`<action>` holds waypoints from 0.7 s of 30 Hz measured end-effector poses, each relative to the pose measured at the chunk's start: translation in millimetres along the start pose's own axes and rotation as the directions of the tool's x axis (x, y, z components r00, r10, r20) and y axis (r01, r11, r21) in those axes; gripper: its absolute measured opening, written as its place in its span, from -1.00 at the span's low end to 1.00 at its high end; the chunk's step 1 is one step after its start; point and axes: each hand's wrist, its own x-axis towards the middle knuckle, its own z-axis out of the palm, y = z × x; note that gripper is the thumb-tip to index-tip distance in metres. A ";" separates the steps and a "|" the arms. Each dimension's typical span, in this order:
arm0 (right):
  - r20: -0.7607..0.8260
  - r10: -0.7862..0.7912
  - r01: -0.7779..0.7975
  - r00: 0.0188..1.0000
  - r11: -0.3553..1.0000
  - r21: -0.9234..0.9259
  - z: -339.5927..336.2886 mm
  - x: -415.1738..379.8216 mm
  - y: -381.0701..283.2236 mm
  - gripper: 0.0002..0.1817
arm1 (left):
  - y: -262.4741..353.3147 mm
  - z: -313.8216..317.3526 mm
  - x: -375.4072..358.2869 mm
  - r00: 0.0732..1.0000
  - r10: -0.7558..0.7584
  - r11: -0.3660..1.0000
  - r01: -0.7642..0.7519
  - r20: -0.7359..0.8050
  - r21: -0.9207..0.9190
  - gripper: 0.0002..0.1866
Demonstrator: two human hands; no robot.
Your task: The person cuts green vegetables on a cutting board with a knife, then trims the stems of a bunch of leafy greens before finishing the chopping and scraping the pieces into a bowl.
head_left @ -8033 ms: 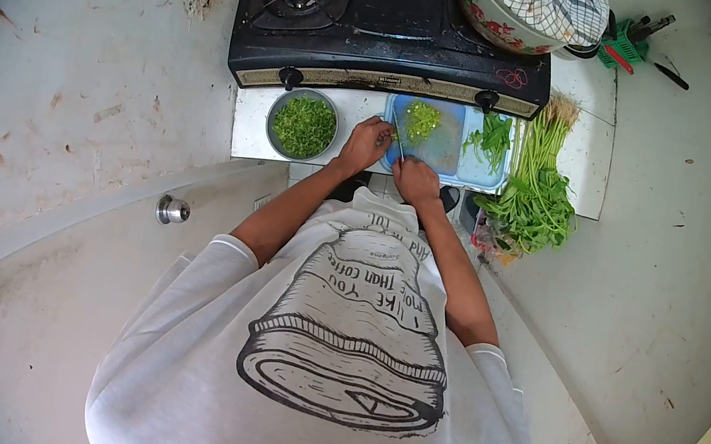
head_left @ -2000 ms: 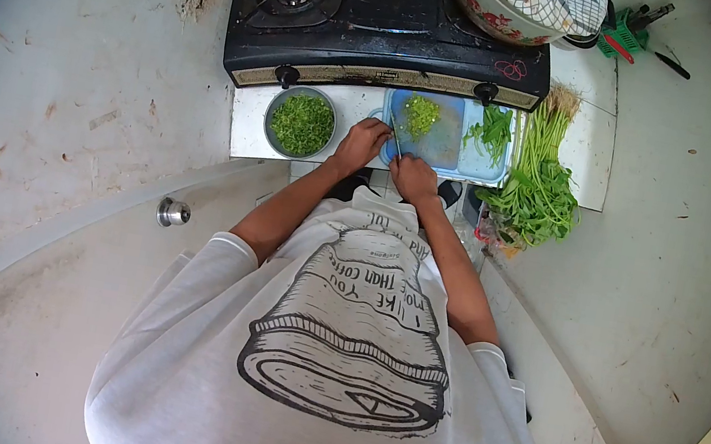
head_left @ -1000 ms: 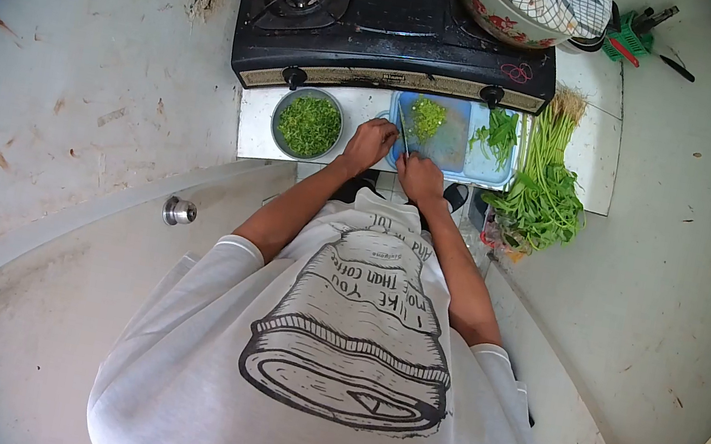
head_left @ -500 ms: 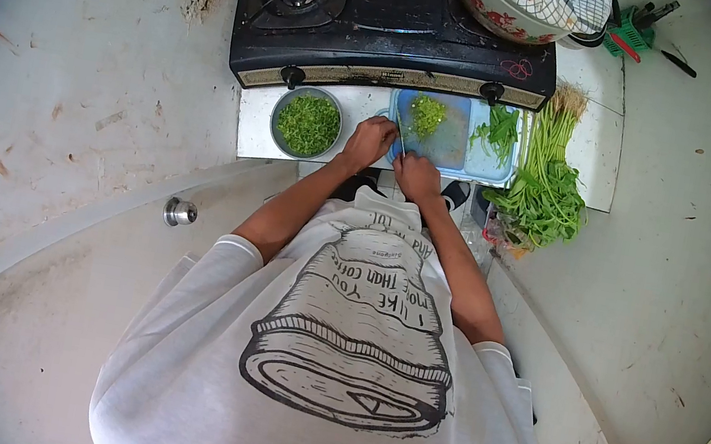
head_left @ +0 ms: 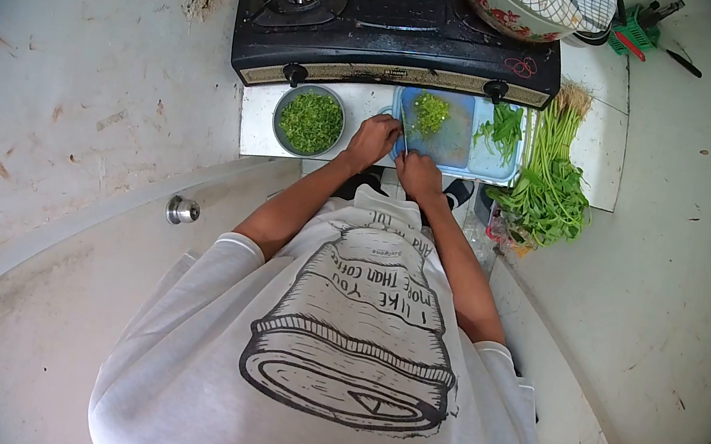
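My right hand (head_left: 420,175) is closed around the handle of a knife (head_left: 405,133) at the front left of a blue cutting board (head_left: 448,148). The thin blade points away from me, along the board's left side. Just left of the blade, my left hand (head_left: 374,138) is closed with its fingertips close to the metal; whatever they pinch is hidden. A small heap of chopped greens (head_left: 430,114) lies on the board beyond the knife. Loose green leaves (head_left: 502,130) rest at the board's right side.
Left of my hands stands a grey bowl full of finely cut greens (head_left: 310,121). A bunch of leafy stalks with roots (head_left: 557,166) hangs over the counter's front edge at right. Behind are a black gas stove (head_left: 399,18), a flowered pot (head_left: 513,9) and a green basket (head_left: 636,32).
The whole view has shifted very slightly. Both hands and the knife keep almost the same place on the board, and the heap of chopped greens looks unchanged.
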 end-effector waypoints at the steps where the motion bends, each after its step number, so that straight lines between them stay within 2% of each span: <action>1: -0.026 -0.015 0.016 1.000 1.000 0.005 2.7 1.3 1.0 -0.53 | 0.4 0.2 0.2 1.000 -0.005 1.000 0.005 -0.001 0.003 -0.91; 8: -0.082 -0.020 0.019 0.996 1.000 -0.003 17.7 4.9 9.4 -0.52 | -0.9 4.6 -1.6 0.999 -0.004 0.999 0.002 -0.043 -0.036 -0.93; 11: 0.068 0.055 -0.054 0.996 0.998 -0.014 8.8 -10.7 6.7 -0.52 | -1.2 4.8 -1.8 1.000 0.007 1.000 -0.007 -0.030 -0.003 -0.92; 17: 0.021 0.031 -0.030 0.999 0.999 -0.036 7.5 -15.1 11.5 -0.53 | -0.9 4.5 -2.7 1.000 -0.017 1.000 0.017 -0.016 -0.027 -0.89; 21: -0.076 0.018 -0.019 0.997 1.000 -0.009 17.6 -5.6 13.4 -0.52 | -2.6 6.1 -5.0 0.999 0.020 1.000 -0.020 -0.046 -0.013 -0.89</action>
